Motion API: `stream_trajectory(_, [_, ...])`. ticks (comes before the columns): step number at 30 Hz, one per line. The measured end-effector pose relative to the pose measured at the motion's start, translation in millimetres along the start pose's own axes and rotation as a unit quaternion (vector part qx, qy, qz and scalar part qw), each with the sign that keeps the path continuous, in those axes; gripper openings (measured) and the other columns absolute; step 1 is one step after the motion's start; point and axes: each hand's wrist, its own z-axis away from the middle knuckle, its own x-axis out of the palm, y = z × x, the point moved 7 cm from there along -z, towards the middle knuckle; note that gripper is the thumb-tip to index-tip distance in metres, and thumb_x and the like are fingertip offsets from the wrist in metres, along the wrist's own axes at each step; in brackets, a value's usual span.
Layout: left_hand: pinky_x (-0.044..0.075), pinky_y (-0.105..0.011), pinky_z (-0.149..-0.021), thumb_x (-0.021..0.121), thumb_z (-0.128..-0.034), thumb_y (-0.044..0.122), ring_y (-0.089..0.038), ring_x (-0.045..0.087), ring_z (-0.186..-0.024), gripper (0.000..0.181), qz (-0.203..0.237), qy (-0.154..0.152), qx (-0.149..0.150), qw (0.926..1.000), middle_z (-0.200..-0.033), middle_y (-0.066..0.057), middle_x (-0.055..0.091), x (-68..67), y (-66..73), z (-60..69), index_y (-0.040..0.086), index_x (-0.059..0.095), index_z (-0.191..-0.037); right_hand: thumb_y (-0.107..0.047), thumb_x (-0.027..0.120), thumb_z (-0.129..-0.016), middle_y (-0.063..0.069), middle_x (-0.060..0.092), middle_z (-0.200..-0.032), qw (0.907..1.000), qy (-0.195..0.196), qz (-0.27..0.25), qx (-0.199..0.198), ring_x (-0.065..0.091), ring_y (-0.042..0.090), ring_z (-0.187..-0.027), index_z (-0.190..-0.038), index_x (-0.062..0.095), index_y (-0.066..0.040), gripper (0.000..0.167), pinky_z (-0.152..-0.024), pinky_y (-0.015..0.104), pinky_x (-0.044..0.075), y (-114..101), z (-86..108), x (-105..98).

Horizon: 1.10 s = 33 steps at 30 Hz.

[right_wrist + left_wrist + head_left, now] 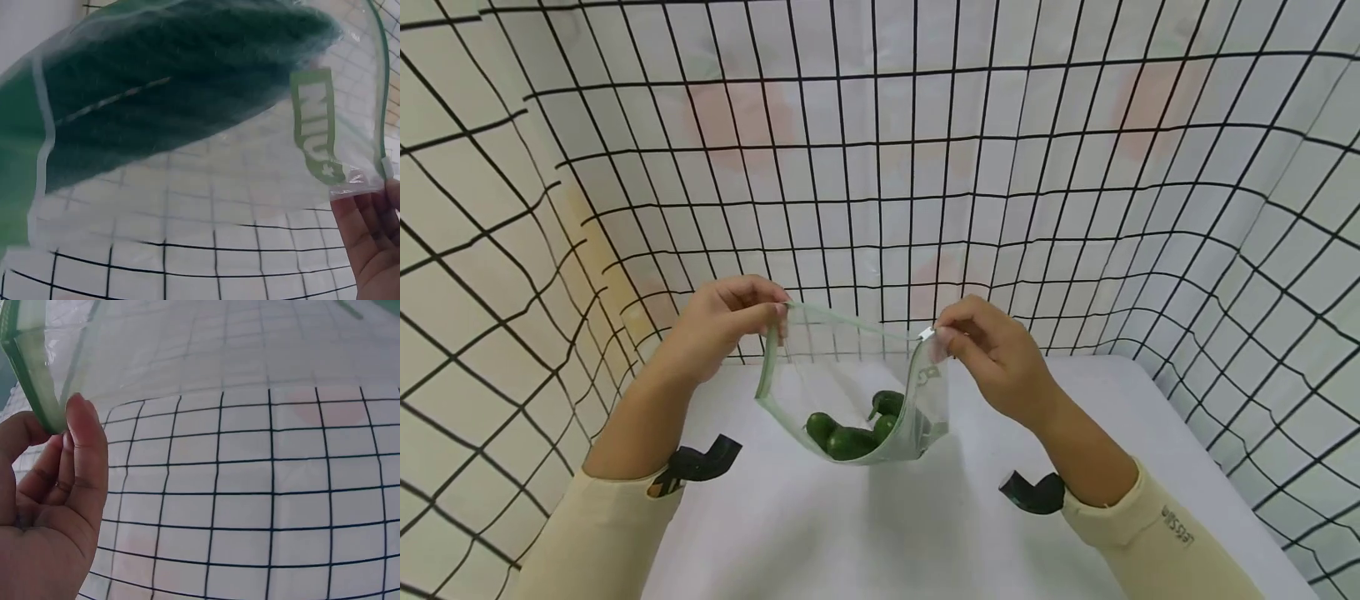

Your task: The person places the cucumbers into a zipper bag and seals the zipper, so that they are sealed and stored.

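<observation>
A clear zip bag [842,333] with a pale green edge hangs above the table, its mouth spread wide. Several dark green peppers [852,443] lie in the bottom of it. My left hand [727,321] pinches the bag's left top corner between thumb and fingers. At the opposite corner, beside the white zip slider [927,333], my right hand [992,354] pinches the edge. The right wrist view shows a green printed label [315,125] on the bag and a blurred dark green pepper [187,81] through the plastic.
A white table [820,533] lies below the bag. Black wire grid panels [895,167] stand at the back and on both sides, with white sheeting behind them. Black straps [707,460] stick out near both wrists.
</observation>
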Motion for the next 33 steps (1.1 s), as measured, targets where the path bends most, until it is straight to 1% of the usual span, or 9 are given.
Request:
stream_trajectory(3, [0.06, -0.023, -0.076, 0.063, -0.0975, 0.011, -0.018, 0.066, -0.082, 0.016, -0.076, -0.008, 0.01, 0.9971, -0.084, -0.004, 0.07, 1.6, 5.5, -1.0, 0.0, 0.068, -0.109, 0.004, 0.055, -0.099, 0.003, 0.063, -0.092, 0.9997, 0.02, -0.003, 0.011, 0.067, 0.011, -0.077, -0.11, 0.06, -0.007, 0.016, -0.073, 0.024, 0.063, -4.7, -2.5, -5.1])
stream_trajectory(8, [0.057, -0.021, -0.07, 0.064, -0.0998, 0.017, -0.017, 0.066, -0.081, 0.015, -0.185, -0.038, 0.016, 0.9818, -0.089, -0.006, 0.072, 14.0, 1.9, -5.9, 0.007, 0.072, -0.109, 0.0, 0.055, -0.101, 0.004, 0.062, -0.086, 0.9985, 0.033, -0.007, 0.044, 0.065, 0.014, -0.074, -0.109, 0.059, -0.005, 0.01, -0.07, 0.026, 0.063, 5.2, -1.9, -11.1])
stream_trajectory(14, [0.058, -0.03, -0.075, 0.064, -0.1001, 0.019, -0.019, 0.065, -0.086, 0.015, -0.231, -0.047, 0.0, 0.9719, -0.093, -0.003, 0.072, 26.2, -1.1, -14.2, 0.012, 0.072, -0.11, -0.011, 0.052, -0.105, 0.004, 0.061, -0.092, 0.9928, 0.067, 0.027, 0.096, 0.063, 0.012, -0.081, -0.113, 0.058, -0.005, 0.012, -0.073, 0.02, 0.06, 27.9, -3.8, -24.0])
stream_trajectory(19, [0.059, -0.039, -0.085, 0.06, -0.1019, 0.018, -0.021, 0.066, -0.097, 0.017, -0.298, -0.047, -0.008, 0.9534, -0.101, -0.005, 0.072, 37.5, 6.4, -19.0, 0.01, 0.07, -0.114, -0.016, 0.053, -0.106, 0.007, 0.061, -0.093, 0.9916, 0.075, 0.043, 0.096, 0.064, 0.013, -0.078, -0.113, 0.058, -0.004, 0.014, -0.072, 0.019, 0.06, 35.3, -13.8, -26.3])
stream_trajectory(22, [0.059, -0.043, -0.092, 0.056, -0.1045, 0.02, -0.024, 0.067, -0.107, 0.021, -0.317, -0.043, -0.015, 0.9473, -0.113, -0.007, 0.071, 44.9, 12.7, -19.8, 0.01, 0.068, -0.118, -0.018, 0.053, -0.106, 0.007, 0.062, -0.089, 0.9908, 0.078, 0.054, 0.097, 0.064, 0.015, -0.071, -0.112, 0.058, -0.005, 0.015, -0.068, 0.021, 0.059, 41.0, -21.6, -25.5])
stream_trajectory(25, [0.057, -0.046, -0.099, 0.052, -0.1064, 0.025, -0.028, 0.064, -0.119, 0.029, -0.299, -0.049, -0.028, 0.9524, -0.132, -0.006, 0.064, 54.9, 19.6, -19.8, 0.012, 0.064, -0.129, -0.02, 0.053, -0.106, 0.008, 0.062, -0.087, 0.9901, 0.076, 0.062, 0.1, 0.063, 0.016, -0.068, -0.112, 0.058, -0.006, 0.016, -0.066, 0.022, 0.059, 48.6, -27.6, -24.5])
stream_trajectory(28, [0.053, -0.049, -0.107, 0.052, -0.1059, 0.032, -0.029, 0.058, -0.13, 0.037, -0.285, -0.055, -0.028, 0.9567, -0.146, -0.004, 0.055, 69.8, 29.6, -19.8, 0.015, 0.059, -0.139, -0.02, 0.053, -0.106, 0.011, 0.062, -0.088, 0.9897, 0.074, 0.06, 0.107, 0.064, 0.017, -0.068, -0.112, 0.058, -0.005, 0.016, -0.066, 0.023, 0.06, 54.1, -31.1, -23.1])
stream_trajectory(31, [0.049, -0.048, -0.112, 0.057, -0.1031, 0.035, -0.026, 0.053, -0.136, 0.044, -0.287, -0.046, 0.0, 0.9568, -0.15, -0.003, 0.054, 87.4, 44.6, -20.2, 0.017, 0.056, -0.143, -0.022, 0.053, -0.106, 0.013, 0.062, -0.09, 0.9889, 0.072, 0.053, 0.119, 0.064, 0.018, -0.07, -0.113, 0.058, -0.005, 0.018, -0.067, 0.024, 0.062, 57.7, -34.2, -21.2])
stream_trajectory(33, [0.049, -0.046, -0.113, 0.061, -0.1014, 0.034, -0.024, 0.052, -0.137, 0.046, -0.28, -0.032, 0.016, 0.9593, -0.148, -0.003, 0.055, 99.5, 54.4, -22.0, 0.016, 0.056, -0.143, -0.023, 0.054, -0.105, 0.013, 0.062, -0.093, 0.9882, 0.072, 0.047, 0.127, 0.065, 0.018, -0.074, -0.114, 0.058, -0.006, 0.019, -0.068, 0.024, 0.062, 58.8, -36.1, -20.4])
